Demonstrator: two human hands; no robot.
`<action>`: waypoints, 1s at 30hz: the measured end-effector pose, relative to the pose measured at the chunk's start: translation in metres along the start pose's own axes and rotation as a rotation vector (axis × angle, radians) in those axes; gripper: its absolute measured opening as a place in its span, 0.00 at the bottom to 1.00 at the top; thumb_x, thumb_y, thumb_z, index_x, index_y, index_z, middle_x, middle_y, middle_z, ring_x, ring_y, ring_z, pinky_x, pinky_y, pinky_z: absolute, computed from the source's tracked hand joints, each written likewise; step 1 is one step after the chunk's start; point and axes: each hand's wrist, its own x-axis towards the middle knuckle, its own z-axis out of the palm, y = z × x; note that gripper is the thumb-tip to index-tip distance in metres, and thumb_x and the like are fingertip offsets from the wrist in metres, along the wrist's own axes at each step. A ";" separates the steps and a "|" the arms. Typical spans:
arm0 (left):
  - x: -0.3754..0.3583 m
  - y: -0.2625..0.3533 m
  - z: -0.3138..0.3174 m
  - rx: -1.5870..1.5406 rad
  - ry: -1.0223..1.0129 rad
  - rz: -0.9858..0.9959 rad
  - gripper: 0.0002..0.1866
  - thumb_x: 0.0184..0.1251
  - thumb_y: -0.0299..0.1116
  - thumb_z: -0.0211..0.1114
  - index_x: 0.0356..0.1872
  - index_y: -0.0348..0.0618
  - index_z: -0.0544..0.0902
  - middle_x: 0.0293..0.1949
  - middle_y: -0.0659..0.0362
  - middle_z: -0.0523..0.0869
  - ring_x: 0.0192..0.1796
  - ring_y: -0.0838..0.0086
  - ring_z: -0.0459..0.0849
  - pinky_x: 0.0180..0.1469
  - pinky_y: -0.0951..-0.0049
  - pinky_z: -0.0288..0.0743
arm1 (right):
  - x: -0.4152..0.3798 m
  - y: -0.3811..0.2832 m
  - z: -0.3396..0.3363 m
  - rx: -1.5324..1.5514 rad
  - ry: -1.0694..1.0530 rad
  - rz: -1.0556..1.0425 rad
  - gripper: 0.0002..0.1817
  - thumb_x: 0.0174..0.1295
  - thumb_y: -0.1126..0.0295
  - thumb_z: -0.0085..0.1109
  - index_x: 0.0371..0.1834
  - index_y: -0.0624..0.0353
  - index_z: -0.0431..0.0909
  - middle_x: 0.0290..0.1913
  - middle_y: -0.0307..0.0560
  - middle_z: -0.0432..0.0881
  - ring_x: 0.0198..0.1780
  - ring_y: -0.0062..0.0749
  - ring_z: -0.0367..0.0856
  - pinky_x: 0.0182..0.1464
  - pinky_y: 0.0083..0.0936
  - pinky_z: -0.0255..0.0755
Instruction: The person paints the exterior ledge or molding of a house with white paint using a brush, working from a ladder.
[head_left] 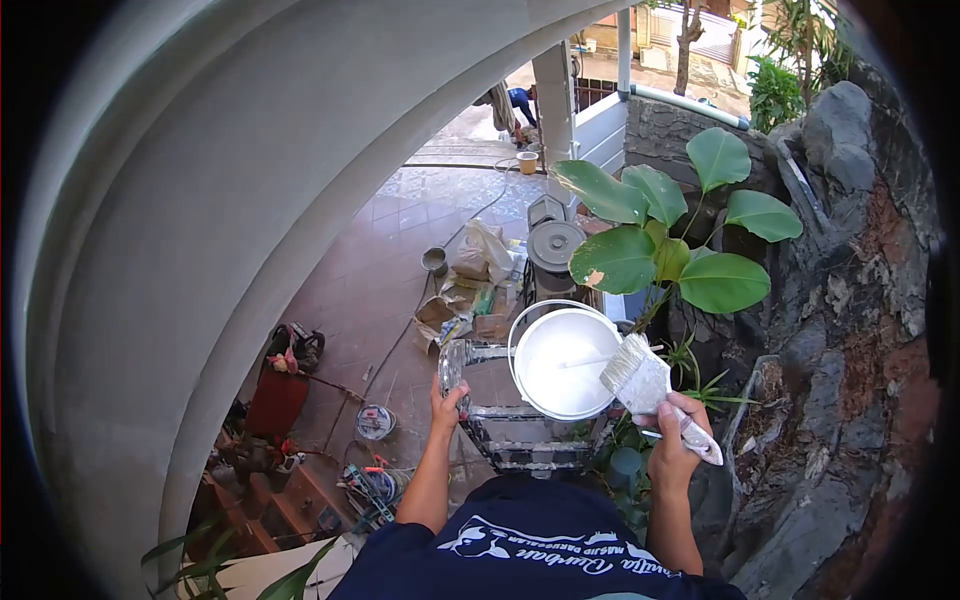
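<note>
A wide paintbrush (pixel 640 376) with whitened bristles is in my right hand (pixel 675 440), its handle pointing down and right. Its bristles overlap the right rim of a white bucket (pixel 545 365) that holds white paint. The bucket rests at the top of a paint-spattered ladder (pixel 530 440), its wire handle lying toward the left. My left hand (pixel 450 402) is closed around the ladder's left side rail, just left of the bucket.
A curved grey wall (pixel 200 200) fills the left. Rough rock (pixel 830 400) and a large-leaved plant (pixel 680 230) stand close on the right. Far below, bags (pixel 480 255), a small pail (pixel 375 421) and a hose lie on the tiled floor (pixel 350 270). Another person (pixel 520 103) bends near the street.
</note>
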 end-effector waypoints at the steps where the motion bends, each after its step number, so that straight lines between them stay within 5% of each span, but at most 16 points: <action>1: 0.000 0.000 0.000 0.007 0.004 0.003 0.23 0.51 0.31 0.65 0.51 0.39 0.77 0.34 0.60 0.82 0.36 0.75 0.80 0.41 0.75 0.73 | 0.000 -0.002 -0.001 0.009 0.001 -0.022 0.09 0.65 0.78 0.58 0.46 0.68 0.75 0.44 0.54 0.78 0.39 0.37 0.84 0.38 0.32 0.86; 11: -0.002 0.004 0.001 -0.030 0.019 -0.031 0.26 0.48 0.29 0.64 0.53 0.37 0.76 0.35 0.59 0.83 0.38 0.74 0.81 0.45 0.75 0.74 | 0.011 -0.010 0.003 -0.053 -0.020 -0.050 0.10 0.66 0.76 0.58 0.47 0.70 0.76 0.43 0.54 0.80 0.38 0.36 0.84 0.40 0.31 0.85; 18: -0.006 0.007 0.007 0.002 0.077 -0.026 0.20 0.49 0.30 0.62 0.46 0.34 0.79 0.34 0.56 0.85 0.37 0.70 0.82 0.44 0.72 0.75 | 0.054 0.016 0.033 -0.565 -0.482 -0.037 0.07 0.57 0.75 0.68 0.36 0.65 0.84 0.28 0.46 0.85 0.28 0.23 0.81 0.33 0.21 0.74; 20: -0.005 0.007 0.006 -0.040 0.068 -0.040 0.21 0.50 0.29 0.63 0.49 0.36 0.77 0.35 0.58 0.83 0.37 0.74 0.81 0.44 0.75 0.74 | 0.060 0.032 0.052 -0.621 -0.556 -0.126 0.05 0.57 0.75 0.67 0.34 0.64 0.83 0.26 0.50 0.84 0.26 0.26 0.81 0.33 0.22 0.74; 27: -0.002 0.002 0.004 -0.023 0.069 -0.024 0.21 0.48 0.31 0.64 0.46 0.36 0.78 0.34 0.59 0.83 0.36 0.75 0.80 0.43 0.76 0.73 | 0.081 0.096 0.091 -0.890 -0.811 0.066 0.09 0.50 0.70 0.68 0.34 0.59 0.85 0.28 0.60 0.84 0.32 0.61 0.82 0.39 0.43 0.77; 30: -0.003 0.004 0.004 -0.001 0.076 -0.016 0.21 0.49 0.32 0.64 0.46 0.36 0.78 0.34 0.59 0.83 0.35 0.75 0.80 0.42 0.76 0.73 | 0.083 0.118 0.097 -0.963 -0.810 0.011 0.10 0.50 0.70 0.67 0.35 0.60 0.85 0.30 0.61 0.84 0.34 0.59 0.83 0.41 0.43 0.78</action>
